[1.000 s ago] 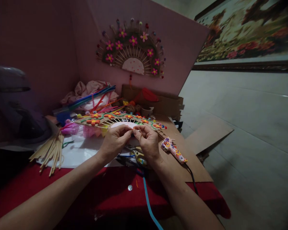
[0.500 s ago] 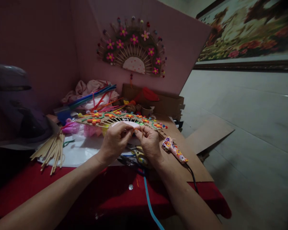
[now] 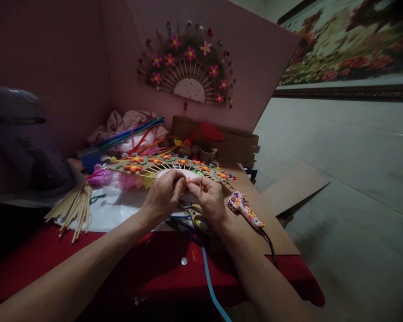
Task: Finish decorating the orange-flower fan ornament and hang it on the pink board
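My left hand (image 3: 164,194) and my right hand (image 3: 210,199) meet over the middle of the table, fingertips pinched on a small orange string (image 3: 188,180). A short end of it hangs below my left fingers. Just behind them lies a fan-shaped piece (image 3: 147,164) with orange flowers, sticks and a pale half-round centre, partly covered by my hands. Scissors (image 3: 198,217) with yellowish handles rest beneath my right hand. To the right, a flower-patterned glue gun (image 3: 245,210) lies on cardboard (image 3: 272,239).
Wooden sticks (image 3: 74,210) lie at left beside a white sheet (image 3: 112,210). Colored pipe cleaners (image 3: 130,134) are heaped behind. A finished fan (image 3: 190,53) hangs on the pink board (image 3: 251,58). A blue strip (image 3: 211,286) hangs over the red cloth (image 3: 121,268).
The orange string now shows more between my fingertips, with an end hanging below. Both hands have otherwise kept their place; the view has shifted slightly.
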A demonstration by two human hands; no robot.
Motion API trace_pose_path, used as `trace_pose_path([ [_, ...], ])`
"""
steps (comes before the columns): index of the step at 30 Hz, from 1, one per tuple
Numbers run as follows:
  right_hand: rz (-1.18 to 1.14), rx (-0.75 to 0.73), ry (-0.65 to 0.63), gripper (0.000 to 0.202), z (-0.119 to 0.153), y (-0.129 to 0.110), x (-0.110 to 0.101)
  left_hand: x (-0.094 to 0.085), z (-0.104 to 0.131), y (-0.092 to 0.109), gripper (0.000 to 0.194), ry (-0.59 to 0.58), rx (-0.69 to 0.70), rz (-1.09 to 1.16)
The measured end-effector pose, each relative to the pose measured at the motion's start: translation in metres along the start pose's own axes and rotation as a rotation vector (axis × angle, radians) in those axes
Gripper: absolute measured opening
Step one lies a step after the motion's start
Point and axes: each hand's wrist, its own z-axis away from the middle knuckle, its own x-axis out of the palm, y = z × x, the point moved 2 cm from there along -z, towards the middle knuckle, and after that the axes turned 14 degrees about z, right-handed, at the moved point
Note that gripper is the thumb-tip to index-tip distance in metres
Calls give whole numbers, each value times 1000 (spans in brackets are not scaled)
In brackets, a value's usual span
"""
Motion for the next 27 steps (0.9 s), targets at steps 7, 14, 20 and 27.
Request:
trace_pose_path([
  [7,-78,43,83,20,-3,0,-4,-2,-3,0,11,63,-191,208],
  [14,-82,42,67,22,-2,-1,-3,-1,-2,3,14,30,-171,274],
  [20,-24,35,15,19,-2,0,-2,1,-3,3,12,-19,-81,184],
  [27,2,20,114,16,0,-4,-5,-3,-3,3,12,49,-188,219],
])
